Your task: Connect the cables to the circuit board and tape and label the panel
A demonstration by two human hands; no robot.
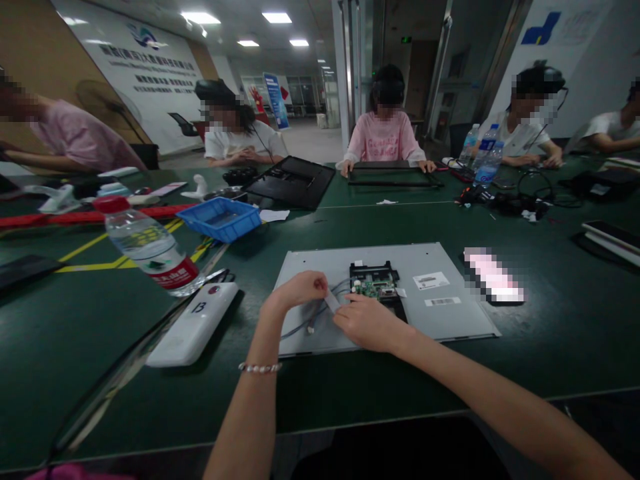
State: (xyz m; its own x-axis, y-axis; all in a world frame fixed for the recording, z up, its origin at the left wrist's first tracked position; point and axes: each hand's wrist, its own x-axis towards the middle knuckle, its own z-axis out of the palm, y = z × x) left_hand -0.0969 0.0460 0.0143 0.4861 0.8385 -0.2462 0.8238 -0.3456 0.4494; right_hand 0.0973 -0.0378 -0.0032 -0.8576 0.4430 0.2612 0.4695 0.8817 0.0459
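A grey flat metal-backed panel (310, 262) lies on the table in front of me, with white labels at its right. On it sits a green circuit board (373, 288) in a black bracket (395, 309), and thin grey cables (300, 328) run out to the left. My left hand (303, 290) is over the panel's left part, fingers curled in a pinch at the upper end of a pale flat strip (331, 301). At the strip's lower end, my right hand (370, 323) has its fingers closed, beside the board. Whether the strip is tape or ribbon cable is unclear.
Left of the panel are a white power bank (197, 327) marked 13, a water bottle (155, 250) and a blue tray (225, 220). A phone (493, 275) lies to the right. Across the table, a person in pink holds a black frame (395, 183) near a black panel (293, 181).
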